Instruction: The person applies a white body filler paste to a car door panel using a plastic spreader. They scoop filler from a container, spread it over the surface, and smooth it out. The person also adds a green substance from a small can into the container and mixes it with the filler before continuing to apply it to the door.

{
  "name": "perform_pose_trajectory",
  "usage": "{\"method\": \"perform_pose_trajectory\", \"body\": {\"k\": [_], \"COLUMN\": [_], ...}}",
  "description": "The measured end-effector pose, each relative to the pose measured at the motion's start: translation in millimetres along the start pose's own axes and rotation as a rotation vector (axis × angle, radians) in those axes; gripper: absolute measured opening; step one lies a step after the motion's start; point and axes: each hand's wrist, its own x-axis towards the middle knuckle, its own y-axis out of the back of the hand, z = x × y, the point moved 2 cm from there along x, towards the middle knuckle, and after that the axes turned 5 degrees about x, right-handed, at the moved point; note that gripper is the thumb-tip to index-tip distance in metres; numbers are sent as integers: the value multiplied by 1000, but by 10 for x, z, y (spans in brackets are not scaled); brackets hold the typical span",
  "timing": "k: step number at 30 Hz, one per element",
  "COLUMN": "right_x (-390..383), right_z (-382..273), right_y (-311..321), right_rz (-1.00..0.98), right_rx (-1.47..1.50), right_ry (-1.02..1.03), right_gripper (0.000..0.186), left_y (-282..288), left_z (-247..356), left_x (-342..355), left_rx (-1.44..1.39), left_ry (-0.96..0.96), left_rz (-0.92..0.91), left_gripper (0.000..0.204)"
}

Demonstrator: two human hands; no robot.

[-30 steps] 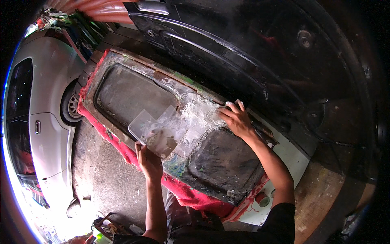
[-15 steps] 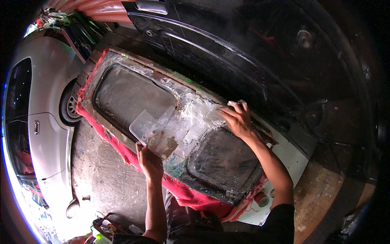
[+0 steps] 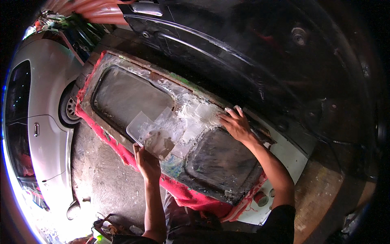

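Note:
A long, worn panel [image 3: 174,157] with two recessed dark sections lies slantwise before me. White putty [image 3: 187,110] is smeared in rough patches over the strip between the recesses. My left hand [image 3: 147,163] pinches the near edge of a clear plastic sheet [image 3: 140,124] that carries smears of putty, above the panel's near side. My right hand [image 3: 237,125] reaches to the far side of the putty, fingers bent and whitened at the tips. Something pale and flat seems to lie under its fingertips, but it blends with the putty and I cannot make it out.
Red cloth [image 3: 193,200] pads the panel's edges. A large black car body panel [image 3: 260,49] stands along the far side. To the left is a silver car [image 3: 50,142]. A small round tin [image 3: 261,199] sits on a white surface [image 3: 289,152] near my right elbow.
The whole view has shifted slightly. My right hand has lowered a little and its fingers have changed their bend. My left hand keeps its hold on the plastic sheet.

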Motion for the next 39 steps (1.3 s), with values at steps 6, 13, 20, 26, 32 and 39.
{"method": "perform_pose_trajectory", "body": {"k": [6, 13, 20, 26, 32, 39], "right_x": [-430, -37, 444, 46, -421, -30], "right_z": [98, -209, -516, -295, 68, -173], "right_y": [260, 174, -290, -138, 235, 293], "right_rz": [17, 180, 106, 40, 56, 224], "right_rx": [-38, 21, 67, 61, -50, 27], "right_ry": [-20, -46, 29, 34, 11, -47], "right_gripper": [29, 31, 39, 39, 28, 29], "left_y": [-99, -192, -146, 102, -100, -146], "left_z": [5, 91, 116, 61, 110, 78], "left_x": [-40, -102, -162, -94, -144, -121], "left_rx": [47, 53, 32, 35, 59, 45], "left_ry": [-63, -60, -61, -31, -52, -82], "left_rz": [-129, -55, 2, -2, -9, -31], "left_gripper": [24, 20, 26, 23, 19, 19]}}
